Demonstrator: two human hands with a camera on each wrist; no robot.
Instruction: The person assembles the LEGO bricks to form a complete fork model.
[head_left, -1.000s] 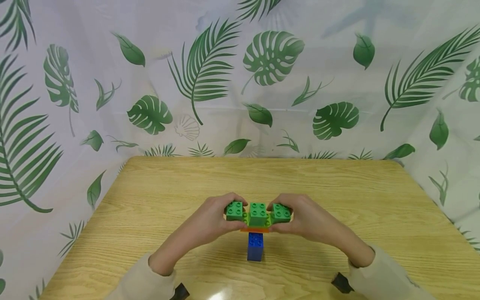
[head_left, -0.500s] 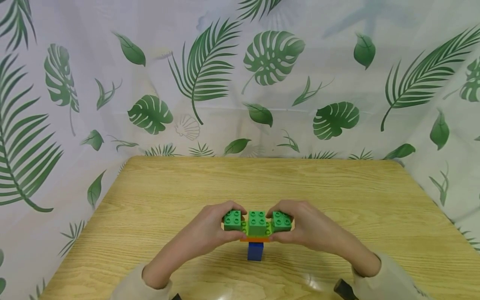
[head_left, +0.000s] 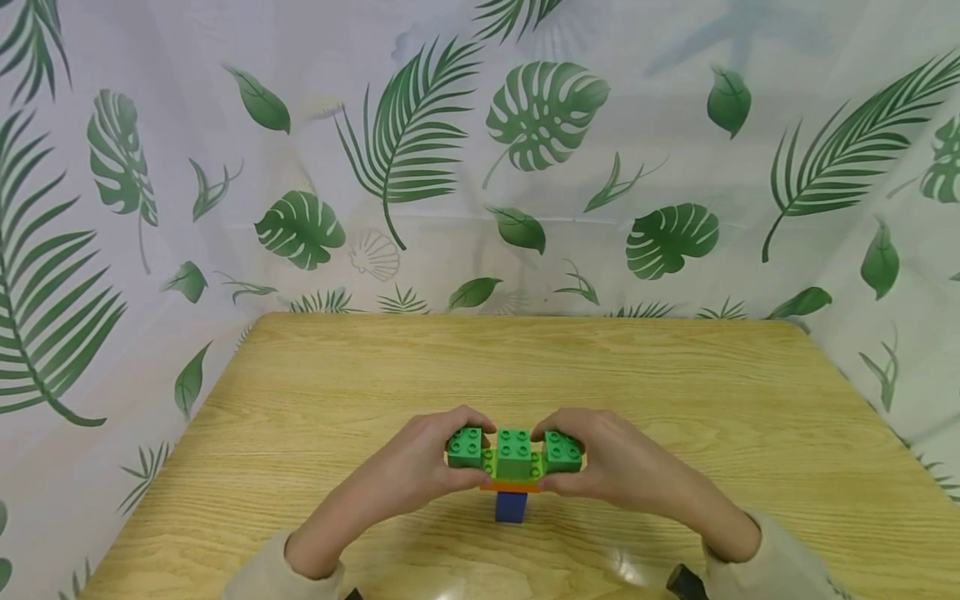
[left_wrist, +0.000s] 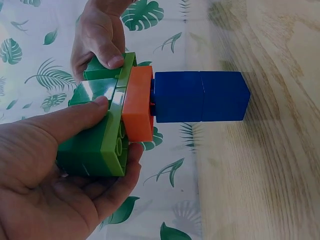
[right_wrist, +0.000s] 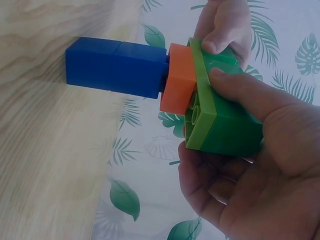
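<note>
At the table's middle, two blue bricks (left_wrist: 177,97) stand stacked upright. Over them sits an orange brick (left_wrist: 137,102), fixed under a lime green plate (head_left: 536,465) that carries a row of green bricks (head_left: 513,454). Both wrist views show a narrow gap with blue studs between the orange and the top blue brick. My left hand (head_left: 438,462) grips the left end of the green row, thumb on the near side and fingers beyond. The right hand (head_left: 606,462) holds the right end the same way. The far fingers are partly hidden in the head view.
The wooden table (head_left: 337,367) surrounds the stack. A white cloth (head_left: 450,192) with a leaf print hangs along its back and sides. A dark piece (head_left: 684,582) shows by the right sleeve.
Both hands have lowered the green and orange assembly onto the top of the blue stack, covering the blue studs in the head view. The blue bricks stay where they were.
</note>
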